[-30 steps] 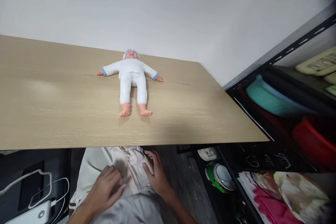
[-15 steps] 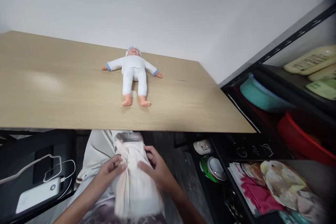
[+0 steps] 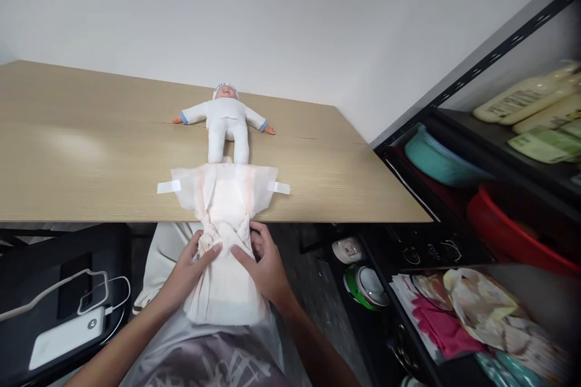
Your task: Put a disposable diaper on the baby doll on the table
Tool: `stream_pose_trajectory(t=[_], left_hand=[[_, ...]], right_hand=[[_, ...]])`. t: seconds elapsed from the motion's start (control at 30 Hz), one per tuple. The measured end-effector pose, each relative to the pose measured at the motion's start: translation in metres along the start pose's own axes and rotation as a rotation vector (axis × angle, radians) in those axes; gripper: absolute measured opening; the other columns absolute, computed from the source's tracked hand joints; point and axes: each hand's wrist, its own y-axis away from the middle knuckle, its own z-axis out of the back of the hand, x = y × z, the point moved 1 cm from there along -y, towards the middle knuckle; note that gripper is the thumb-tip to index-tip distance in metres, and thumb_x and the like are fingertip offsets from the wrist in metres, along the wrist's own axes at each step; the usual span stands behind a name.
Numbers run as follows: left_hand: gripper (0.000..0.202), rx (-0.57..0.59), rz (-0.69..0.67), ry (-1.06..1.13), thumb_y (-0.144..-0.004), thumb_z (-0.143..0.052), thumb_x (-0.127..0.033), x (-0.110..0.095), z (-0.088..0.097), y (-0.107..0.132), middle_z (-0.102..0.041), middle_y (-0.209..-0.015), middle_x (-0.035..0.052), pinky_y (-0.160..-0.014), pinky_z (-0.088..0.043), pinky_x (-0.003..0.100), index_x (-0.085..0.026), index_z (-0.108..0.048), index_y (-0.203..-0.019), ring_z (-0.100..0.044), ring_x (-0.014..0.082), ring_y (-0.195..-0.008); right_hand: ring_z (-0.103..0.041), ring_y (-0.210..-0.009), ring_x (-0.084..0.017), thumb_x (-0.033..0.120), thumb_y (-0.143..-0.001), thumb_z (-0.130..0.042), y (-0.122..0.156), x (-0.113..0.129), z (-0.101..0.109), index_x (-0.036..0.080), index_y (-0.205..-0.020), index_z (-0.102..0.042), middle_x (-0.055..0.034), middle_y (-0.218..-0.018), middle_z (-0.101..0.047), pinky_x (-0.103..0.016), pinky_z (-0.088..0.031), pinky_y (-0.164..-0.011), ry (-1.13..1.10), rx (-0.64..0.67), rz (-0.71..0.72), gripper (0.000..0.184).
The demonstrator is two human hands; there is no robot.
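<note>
An unfolded white diaper (image 3: 227, 296) hangs over my lap, held at its narrow middle by both hands. Its far end spreads above the table's front edge, with a white tab sticking out on each side. My left hand (image 3: 196, 260) grips the left edge, thumb on top and fingers underneath. On the opposite edge, my right hand (image 3: 263, 260) holds it the same way. Beyond the diaper a baby doll (image 3: 228, 118) in white clothes and a cap lies on its back, arms stretched out. The diaper's far end hides the doll's feet.
The wooden table (image 3: 91, 163) reaches to the wall. At left, a white power bank (image 3: 68, 337) with a cable lies on a black seat (image 3: 22, 278). Shelving at right holds a teal basin (image 3: 447, 160), a red basin (image 3: 512, 230) and pink cloth (image 3: 447, 326).
The diaper's far end has been opened out and now reaches over the table edge, covering the doll's feet. Both hands have shifted slightly upward, still on the diaper.
</note>
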Motion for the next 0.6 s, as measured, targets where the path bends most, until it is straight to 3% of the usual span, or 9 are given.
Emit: stream_pose_trajectory(t=[0.1,0.2,0.33,0.4,0.47,0.6], left_hand=[[0.073,0.040,0.101,0.053,-0.081,-0.093,-0.076,0.016,0.006,-0.009,-0.082,-0.119,0.0100,-0.096,-0.067,0.042,-0.022,-0.068,-0.123,-0.080,0.0336,-0.111],[0.072,0.048,0.109,0.025,-0.082,-0.091,-0.076,0.028,0.012,-0.011,-0.080,-0.113,0.0066,-0.097,-0.065,0.040,-0.023,-0.065,-0.123,-0.078,0.0314,-0.111],[0.067,0.122,0.049,-0.046,-0.091,-0.085,-0.074,0.038,0.016,-0.011,-0.077,-0.120,0.0072,-0.102,-0.062,0.040,-0.025,-0.061,-0.129,-0.073,0.0311,-0.119],[0.064,0.159,0.012,-0.084,-0.094,-0.083,-0.072,0.042,0.019,-0.012,-0.075,-0.127,0.0084,-0.107,-0.060,0.041,-0.026,-0.059,-0.131,-0.071,0.0312,-0.125],[0.063,0.165,-0.028,-0.143,-0.096,-0.083,-0.071,0.046,0.021,-0.012,-0.072,-0.138,0.0102,-0.115,-0.056,0.041,-0.028,-0.057,-0.133,-0.067,0.0316,-0.136],[0.067,0.199,-0.063,-0.245,-0.098,-0.081,-0.069,0.043,0.028,-0.009,-0.068,-0.149,0.0132,-0.123,-0.050,0.042,-0.029,-0.049,-0.142,-0.061,0.0305,-0.149]], right_hand=[[-0.071,-0.078,-0.019,0.052,-0.098,-0.081,-0.006,-0.021,0.003,0.022,-0.137,-0.064,0.0008,-0.087,-0.075,-0.031,-0.057,-0.072,0.150,-0.001,0.018,0.053],[-0.065,-0.073,-0.018,0.050,-0.101,-0.078,0.000,-0.033,0.011,0.021,-0.137,-0.068,0.0014,-0.085,-0.070,-0.031,-0.054,-0.067,0.312,-0.067,0.063,0.048],[-0.073,-0.108,-0.027,0.044,-0.104,-0.076,0.010,-0.028,0.017,0.023,-0.149,-0.064,-0.0122,-0.125,-0.076,-0.044,-0.064,-0.093,0.534,-0.264,0.241,0.051],[-0.068,-0.130,-0.032,0.042,-0.106,-0.075,0.007,-0.017,0.015,0.024,-0.155,-0.059,-0.0167,-0.145,-0.072,-0.054,-0.061,-0.110,0.635,-0.297,0.358,0.054],[-0.062,-0.146,-0.034,0.040,-0.110,-0.071,-0.006,-0.004,0.009,0.024,-0.162,-0.055,-0.0175,-0.157,-0.067,-0.059,-0.055,-0.124,0.718,-0.222,0.450,0.057],[-0.040,-0.172,-0.033,0.046,-0.114,-0.068,-0.052,0.011,-0.009,0.020,-0.174,-0.048,-0.0171,-0.179,-0.051,-0.058,-0.039,-0.142,0.885,0.083,0.530,0.069]])
